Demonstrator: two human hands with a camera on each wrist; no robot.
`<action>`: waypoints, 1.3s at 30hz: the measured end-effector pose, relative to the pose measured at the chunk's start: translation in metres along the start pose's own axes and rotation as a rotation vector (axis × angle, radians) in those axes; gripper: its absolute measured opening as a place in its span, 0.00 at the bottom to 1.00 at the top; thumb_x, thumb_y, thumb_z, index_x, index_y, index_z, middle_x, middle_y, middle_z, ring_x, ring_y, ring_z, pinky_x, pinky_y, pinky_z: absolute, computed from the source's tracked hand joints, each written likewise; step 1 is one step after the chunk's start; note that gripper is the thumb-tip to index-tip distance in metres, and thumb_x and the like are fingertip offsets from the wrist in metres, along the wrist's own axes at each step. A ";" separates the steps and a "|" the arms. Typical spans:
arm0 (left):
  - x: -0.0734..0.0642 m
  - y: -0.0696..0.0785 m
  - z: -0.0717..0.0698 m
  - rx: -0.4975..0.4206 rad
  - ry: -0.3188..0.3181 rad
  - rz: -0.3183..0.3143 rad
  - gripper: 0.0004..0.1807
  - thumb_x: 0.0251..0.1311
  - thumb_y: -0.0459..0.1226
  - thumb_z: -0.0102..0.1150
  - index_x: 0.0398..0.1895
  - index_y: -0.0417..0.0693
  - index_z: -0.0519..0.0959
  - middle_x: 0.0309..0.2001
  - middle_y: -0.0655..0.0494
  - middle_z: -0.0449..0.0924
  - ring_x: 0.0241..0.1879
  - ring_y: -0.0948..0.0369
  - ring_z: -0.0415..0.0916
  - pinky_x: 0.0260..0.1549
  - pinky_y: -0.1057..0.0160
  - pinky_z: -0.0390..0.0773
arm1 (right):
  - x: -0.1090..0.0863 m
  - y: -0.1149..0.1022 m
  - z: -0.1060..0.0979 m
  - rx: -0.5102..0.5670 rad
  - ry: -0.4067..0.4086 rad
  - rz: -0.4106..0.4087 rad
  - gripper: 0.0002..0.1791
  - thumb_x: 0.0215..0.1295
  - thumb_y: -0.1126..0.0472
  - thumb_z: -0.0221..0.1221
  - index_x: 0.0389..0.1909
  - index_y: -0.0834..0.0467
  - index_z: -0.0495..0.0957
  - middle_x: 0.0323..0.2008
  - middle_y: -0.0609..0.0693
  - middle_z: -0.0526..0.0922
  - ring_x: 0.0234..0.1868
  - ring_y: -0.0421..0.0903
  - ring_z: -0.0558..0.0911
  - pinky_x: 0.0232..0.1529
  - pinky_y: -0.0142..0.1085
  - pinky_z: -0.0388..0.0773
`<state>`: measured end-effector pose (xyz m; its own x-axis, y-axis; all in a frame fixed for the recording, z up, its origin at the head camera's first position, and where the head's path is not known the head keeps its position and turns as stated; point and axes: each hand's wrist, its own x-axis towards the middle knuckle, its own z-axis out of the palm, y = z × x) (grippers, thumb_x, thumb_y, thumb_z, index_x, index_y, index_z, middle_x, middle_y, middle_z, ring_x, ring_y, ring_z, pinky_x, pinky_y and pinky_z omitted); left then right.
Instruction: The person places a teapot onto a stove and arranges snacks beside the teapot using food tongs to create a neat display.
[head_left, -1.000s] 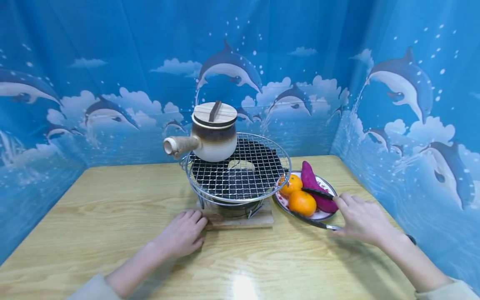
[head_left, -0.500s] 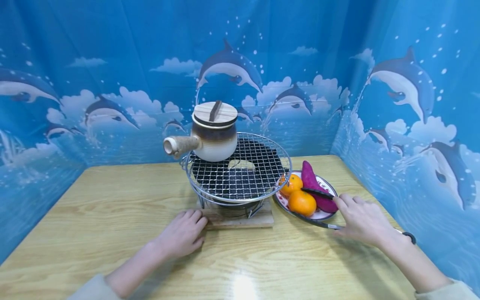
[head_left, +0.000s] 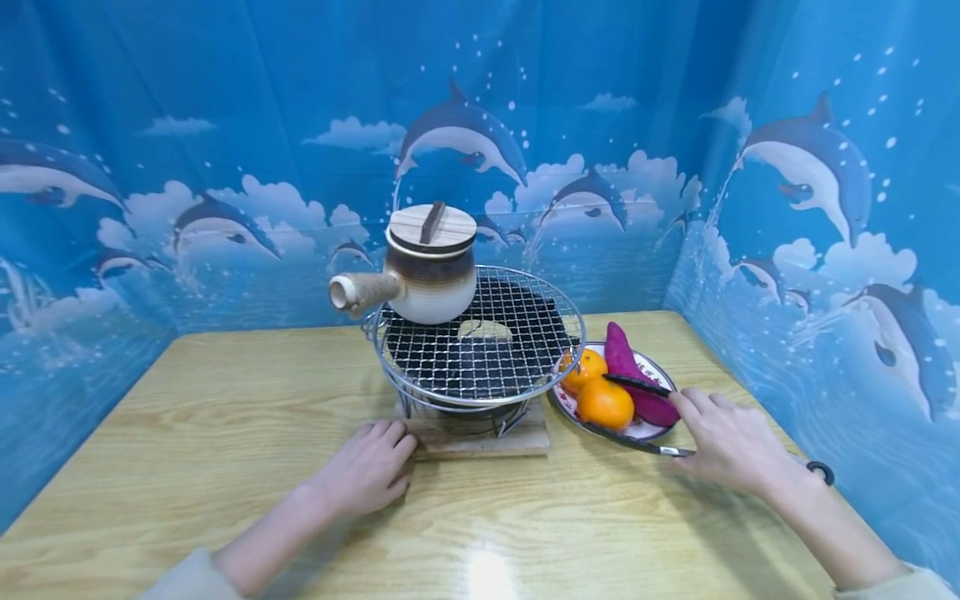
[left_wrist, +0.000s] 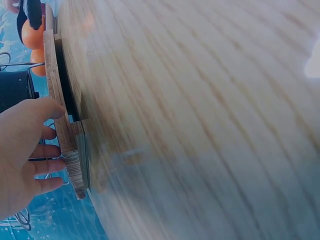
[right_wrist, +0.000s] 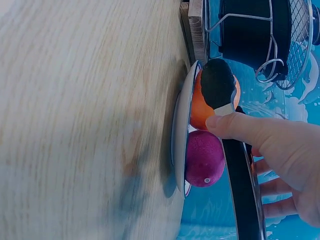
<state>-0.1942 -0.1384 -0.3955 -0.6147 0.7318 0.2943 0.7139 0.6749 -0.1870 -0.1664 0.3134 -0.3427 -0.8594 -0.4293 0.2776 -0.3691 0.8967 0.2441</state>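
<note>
Right hand [head_left: 723,442] had thumb and fingers around the tongs [head_left: 637,385], grip spread partway so the arms stood apart on the far and near sides of the near orange [head_left: 606,405]; couldn't tell if they touched it. Orange sat on the plate [head_left: 647,431], right of the grill [head_left: 480,333], with the far orange [head_left: 588,367] and the purple root [head_left: 654,410]. Handling, my guess: tongs light, springy, best held mid-length; orange light, firm with slight give, smooth, liable to roll or slip, so take it at its widest, gently. Root looked stiffer, heavier; hold it mid-length. Left hand [head_left: 365,467] held nothing, relaxed fingers touching the board's [head_left: 480,452] near-left corner. Versus a second earlier: practically unchanged, view shifted slightly, tongs' end loop showed more beyond the right wrist.
</note>
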 end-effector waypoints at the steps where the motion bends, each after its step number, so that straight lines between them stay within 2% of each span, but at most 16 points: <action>1: 0.000 0.000 0.000 -0.001 0.000 -0.001 0.16 0.48 0.43 0.62 0.34 0.43 0.72 0.33 0.51 0.68 0.35 0.54 0.70 0.36 0.54 0.73 | 0.000 0.000 0.000 -0.002 0.001 0.002 0.44 0.32 0.42 0.71 0.51 0.64 0.72 0.45 0.59 0.75 0.38 0.58 0.77 0.18 0.46 0.72; 10: 0.000 0.000 0.000 -0.002 -0.002 -0.003 0.16 0.49 0.43 0.62 0.35 0.43 0.72 0.32 0.52 0.68 0.34 0.54 0.69 0.36 0.55 0.73 | -0.001 0.002 -0.001 0.004 0.047 0.004 0.44 0.34 0.42 0.70 0.51 0.64 0.71 0.45 0.59 0.76 0.39 0.59 0.77 0.22 0.50 0.74; 20: -0.001 0.000 0.001 -0.002 0.013 -0.003 0.16 0.48 0.43 0.62 0.34 0.43 0.71 0.32 0.51 0.68 0.34 0.54 0.69 0.36 0.54 0.73 | -0.005 0.005 -0.008 -0.006 0.068 0.039 0.43 0.37 0.43 0.69 0.53 0.66 0.71 0.47 0.63 0.76 0.43 0.62 0.77 0.29 0.55 0.75; 30: 0.000 -0.001 0.000 0.008 0.010 0.002 0.16 0.48 0.44 0.62 0.34 0.43 0.72 0.33 0.51 0.69 0.35 0.53 0.70 0.37 0.54 0.74 | -0.007 0.014 -0.012 0.003 0.097 0.063 0.43 0.34 0.46 0.70 0.52 0.66 0.71 0.46 0.63 0.76 0.39 0.64 0.77 0.22 0.54 0.73; 39: 0.000 0.000 0.000 0.007 -0.001 -0.004 0.16 0.48 0.43 0.62 0.34 0.43 0.71 0.33 0.51 0.69 0.35 0.53 0.70 0.36 0.54 0.73 | -0.006 0.019 -0.018 -0.002 0.114 0.075 0.44 0.32 0.46 0.71 0.53 0.66 0.70 0.47 0.65 0.74 0.39 0.65 0.76 0.25 0.56 0.73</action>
<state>-0.1943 -0.1387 -0.3950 -0.6180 0.7289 0.2947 0.7090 0.6786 -0.1918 -0.1616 0.3313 -0.3231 -0.8389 -0.3705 0.3986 -0.3044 0.9266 0.2207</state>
